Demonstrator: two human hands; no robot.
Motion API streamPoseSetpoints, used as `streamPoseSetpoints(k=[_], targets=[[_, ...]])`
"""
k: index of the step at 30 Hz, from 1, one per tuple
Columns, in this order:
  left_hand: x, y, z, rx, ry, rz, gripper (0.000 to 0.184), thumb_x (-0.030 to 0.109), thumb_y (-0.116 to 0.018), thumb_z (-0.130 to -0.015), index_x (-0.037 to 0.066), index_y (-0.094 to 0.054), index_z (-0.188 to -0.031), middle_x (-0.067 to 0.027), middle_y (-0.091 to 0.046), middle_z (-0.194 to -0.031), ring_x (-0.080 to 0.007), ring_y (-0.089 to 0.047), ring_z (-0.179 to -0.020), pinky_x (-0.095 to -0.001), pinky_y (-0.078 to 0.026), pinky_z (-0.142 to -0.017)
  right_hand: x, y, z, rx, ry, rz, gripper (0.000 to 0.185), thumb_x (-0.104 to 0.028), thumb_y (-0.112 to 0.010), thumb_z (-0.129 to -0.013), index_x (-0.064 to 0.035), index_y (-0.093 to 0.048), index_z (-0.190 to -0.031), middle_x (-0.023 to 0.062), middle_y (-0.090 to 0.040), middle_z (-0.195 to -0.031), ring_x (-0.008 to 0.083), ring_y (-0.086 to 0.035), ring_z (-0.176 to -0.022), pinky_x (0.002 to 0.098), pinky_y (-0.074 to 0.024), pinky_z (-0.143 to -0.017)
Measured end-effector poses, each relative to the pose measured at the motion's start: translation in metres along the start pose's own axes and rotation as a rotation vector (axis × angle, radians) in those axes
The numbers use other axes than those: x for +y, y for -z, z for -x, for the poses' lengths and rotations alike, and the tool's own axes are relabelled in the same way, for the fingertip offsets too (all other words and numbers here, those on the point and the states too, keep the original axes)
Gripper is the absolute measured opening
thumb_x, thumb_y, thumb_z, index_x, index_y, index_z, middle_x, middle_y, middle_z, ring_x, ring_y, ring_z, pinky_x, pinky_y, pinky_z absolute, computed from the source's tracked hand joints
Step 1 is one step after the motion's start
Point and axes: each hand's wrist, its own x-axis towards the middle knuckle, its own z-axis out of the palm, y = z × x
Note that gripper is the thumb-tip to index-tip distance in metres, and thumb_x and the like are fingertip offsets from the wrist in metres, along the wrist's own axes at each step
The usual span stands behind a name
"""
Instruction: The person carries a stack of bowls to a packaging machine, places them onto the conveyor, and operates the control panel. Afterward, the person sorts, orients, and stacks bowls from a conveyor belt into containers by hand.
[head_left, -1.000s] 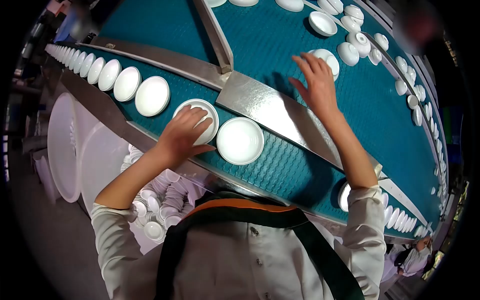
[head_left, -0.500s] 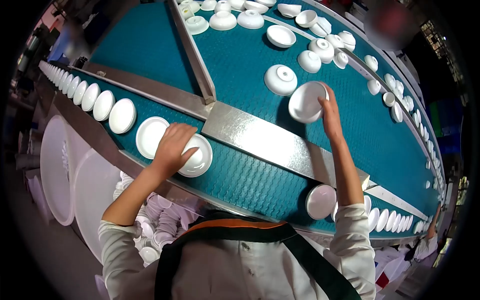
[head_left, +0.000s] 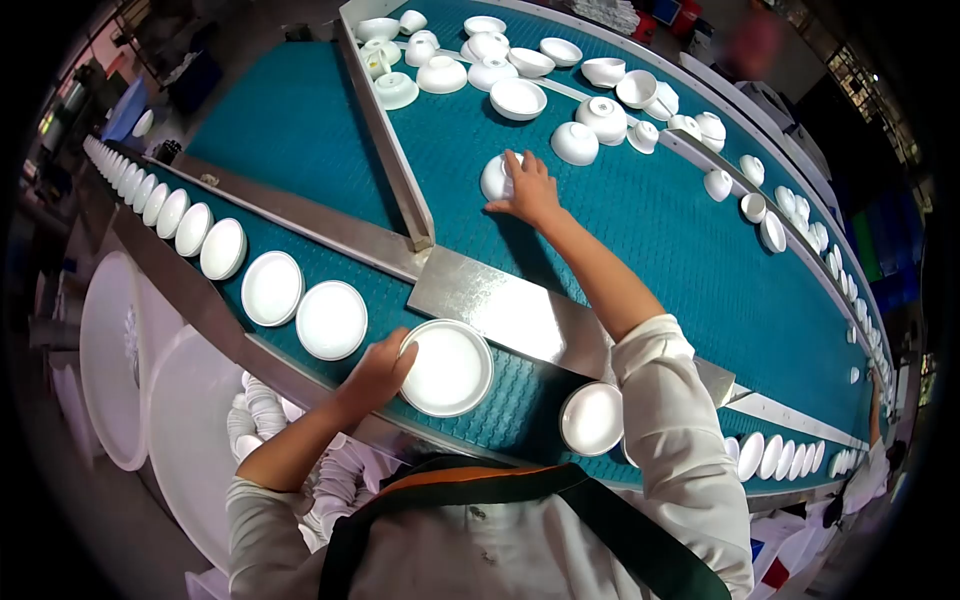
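Note:
My left hand (head_left: 380, 372) grips the near-left rim of a round white bowl (head_left: 450, 368), its open side up, above the near blue-green belt strip (head_left: 520, 405). Left of it, two white bowls (head_left: 331, 320) sit side by side on the same strip. Farther out, my right hand (head_left: 532, 192) reaches across the wide belt. Its spread fingers and thumb are around an upside-down white bowl (head_left: 494, 180), partly hidden by the hand. Another white bowl (head_left: 592, 418) sits by my right sleeve.
A metal divider (head_left: 510, 312) separates the two belts. Upturned and upright bowls (head_left: 600, 120) lie scattered along the far side. Rows of bowls (head_left: 190, 230) run along the near strip at left and right. Large pale tubs (head_left: 112, 360) and stacked dishes stand below the left edge.
My right hand has let go of the upright bowl and moved left to the upside-down one. My left hand has left the two bowls and now grips a bowl farther right.

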Motion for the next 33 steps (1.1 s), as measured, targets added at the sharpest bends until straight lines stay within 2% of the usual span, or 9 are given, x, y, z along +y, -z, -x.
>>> streamPoseSetpoints(k=[3, 7, 10, 13, 18, 23, 28, 31, 33], targets=[[-0.010, 0.026, 0.000, 0.083, 0.294, 0.069, 0.021, 0.018, -0.044, -0.086, -0.002, -0.045, -0.084, -0.0243, -0.054, -0.064, -0.0430, -0.054, -0.062, -0.0446, -0.043, -0.056, -0.011, -0.023, -0.026, 0.023, -0.018, 0.066, 0.094, -0.043, -0.079, -0.047, -0.0136, -0.037, -0.125, 0.0206, -0.040, -0.122, 0.0373, -0.040, -0.112, 0.0501, -0.0408, -0.082], [-0.064, 0.046, 0.006, 0.371, 0.057, -0.404, 0.027, 0.021, -0.048, -0.085, -0.003, -0.048, -0.071, -0.0267, -0.053, -0.063, -0.0446, -0.051, -0.060, -0.0503, -0.039, -0.056, -0.011, -0.016, -0.013, -0.013, 0.057, -0.029, 0.080, -0.039, -0.076, -0.050, -0.0120, -0.044, -0.119, 0.0185, -0.044, -0.118, 0.0364, -0.043, -0.108, 0.0473, -0.0415, -0.082], [-0.072, 0.062, 0.011, 0.455, 0.126, -0.516, 0.027, 0.023, -0.053, -0.081, -0.001, -0.049, -0.069, -0.0254, -0.053, -0.061, -0.0427, -0.052, -0.059, -0.0484, -0.040, -0.055, 0.003, 0.001, 0.012, 0.062, -0.126, -0.521, 0.082, -0.043, -0.074, -0.055, -0.0022, -0.044, -0.118, 0.0187, -0.048, -0.115, 0.0312, -0.047, -0.106, 0.0387, -0.0397, -0.088], [-0.066, 0.086, 0.018, 0.492, 0.249, -0.670, 0.026, 0.024, -0.058, -0.078, 0.002, -0.050, -0.067, -0.0176, -0.054, -0.057, -0.0350, -0.055, -0.055, -0.0425, -0.042, -0.050, -0.010, 0.051, 0.042, -0.180, -0.555, -1.487, 0.073, -0.042, -0.064, -0.069, -0.0022, -0.039, -0.125, 0.0162, -0.047, -0.118, 0.0255, -0.047, -0.108, 0.0357, -0.0376, -0.090], [-0.017, 0.102, 0.011, 0.800, -0.099, -0.892, 0.022, 0.019, -0.065, -0.072, 0.003, -0.056, -0.084, -0.0132, -0.057, -0.080, -0.0291, -0.054, -0.073, -0.0369, -0.043, -0.060, -0.078, 0.084, 0.093, -0.418, -0.239, -1.112, 0.052, -0.030, -0.054, -0.076, -0.0030, -0.044, -0.119, 0.0178, -0.053, -0.109, 0.0240, -0.053, -0.098, 0.0321, -0.0426, -0.082], [-0.016, 0.078, -0.008, 0.387, -0.378, -0.613, 0.046, 0.024, -0.069, -0.068, 0.000, -0.053, -0.103, -0.0145, -0.057, -0.088, -0.0291, -0.053, -0.087, -0.0421, -0.031, -0.092, -0.154, 0.029, 0.128, -0.525, -0.028, -0.813, 0.026, -0.015, -0.046, -0.086, 0.0019, -0.053, -0.104, 0.0199, -0.060, -0.077, 0.0259, -0.060, -0.070, 0.0322, -0.0461, -0.066], [-0.075, 0.085, -0.023, 0.045, -0.157, -0.778, 0.019, 0.015, -0.061, -0.073, 0.002, -0.054, -0.085, -0.0133, -0.055, -0.073, -0.0268, -0.053, -0.077, -0.0445, -0.033, -0.094, -0.183, -0.002, 0.108, -0.405, 0.158, -0.529, 0.025, -0.020, -0.052, -0.085, 0.0014, -0.055, -0.098, 0.0228, -0.059, -0.078, 0.0362, -0.059, -0.066, 0.0390, -0.0469, -0.059], [-0.089, 0.098, -0.026, 0.200, -0.215, -0.765, 0.009, 0.007, -0.057, -0.074, 0.003, -0.051, -0.080, -0.0125, -0.051, -0.067, -0.0283, -0.051, -0.069, -0.0437, -0.032, -0.095, -0.168, 0.026, 0.081, -0.314, 0.246, -0.626, 0.026, -0.021, -0.052, -0.085, -0.0007, -0.057, -0.101, 0.0179, -0.061, -0.086, 0.0307, -0.061, -0.074, 0.0334, -0.0489, -0.065], [-0.092, 0.104, -0.027, 0.323, -0.293, -0.784, 0.018, 0.002, -0.055, -0.071, 0.000, -0.053, -0.089, -0.0136, -0.053, -0.080, -0.0281, -0.051, -0.085, -0.0446, -0.032, -0.096, -0.149, 0.048, 0.054, -0.280, 0.093, -0.782, 0.021, -0.018, -0.053, -0.084, -0.0010, -0.059, -0.094, 0.0164, -0.062, -0.084, 0.0292, -0.062, -0.072, 0.0340, -0.0497, -0.062]])
